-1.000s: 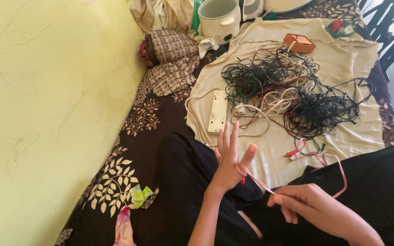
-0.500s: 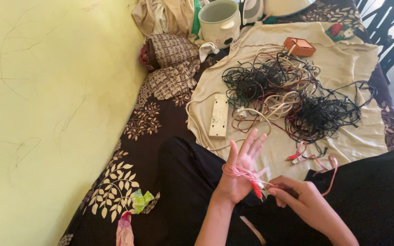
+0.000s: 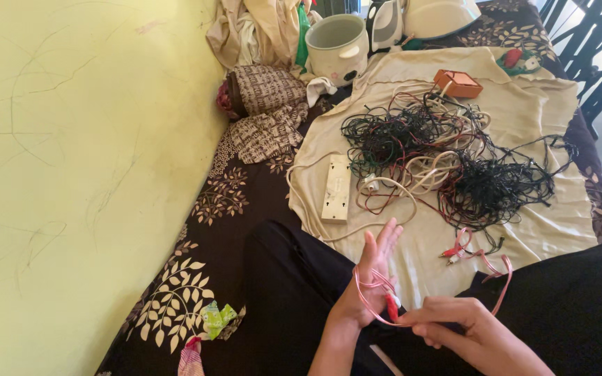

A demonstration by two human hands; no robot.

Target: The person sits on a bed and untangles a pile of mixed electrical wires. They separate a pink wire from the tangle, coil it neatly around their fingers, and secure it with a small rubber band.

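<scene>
One pink cable (image 3: pixel 377 296), thin, with red plugs, looped in several turns around the left hand (image 3: pixel 369 282); that hand is open, fingers straight and pointing up, over the lap. The right hand (image 3: pixel 458 329) is closed, pinching the cable's lower run between thumb and fingers. The cable's far end trails onto the cream cloth (image 3: pixel 566 209). On that cloth: tangled black and white wires (image 3: pixel 447 157), a cream power strip (image 3: pixel 336 188), a small orange box (image 3: pixel 458 83) at the far side.
</scene>
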